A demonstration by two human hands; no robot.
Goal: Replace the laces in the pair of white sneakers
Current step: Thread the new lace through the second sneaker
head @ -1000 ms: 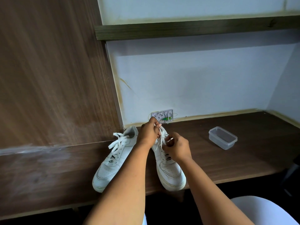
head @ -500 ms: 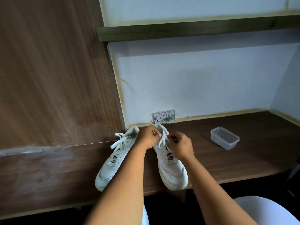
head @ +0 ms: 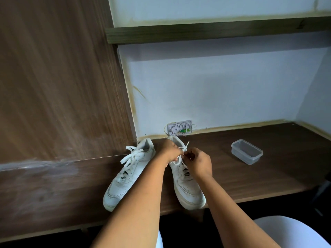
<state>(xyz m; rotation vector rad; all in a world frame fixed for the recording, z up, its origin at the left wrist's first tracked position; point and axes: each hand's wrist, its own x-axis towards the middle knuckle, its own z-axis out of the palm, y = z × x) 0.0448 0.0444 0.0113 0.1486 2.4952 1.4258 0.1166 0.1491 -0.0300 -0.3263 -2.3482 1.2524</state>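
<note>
Two white sneakers stand on the dark wooden desk (head: 268,176), toes toward me. The left sneaker (head: 125,178) has its white lace tied in a loose bow. Both my hands work at the top of the right sneaker (head: 188,188). My left hand (head: 170,152) pinches the white lace (head: 185,146) near the top eyelets. Just to its right, my right hand (head: 198,161) grips another part of the same lace. One lace end sticks up between the hands.
A clear plastic container (head: 246,151) sits on the desk to the right. A small white wall box (head: 179,127) with wires is mounted behind the sneakers. A wooden panel (head: 62,86) rises on the left, a shelf (head: 215,30) runs above. A white seat (head: 279,230) is at bottom right.
Both hands have dropped lower and drawn closer together over the right sneaker's top, pulling the lace. The sneakers have stayed in place.
</note>
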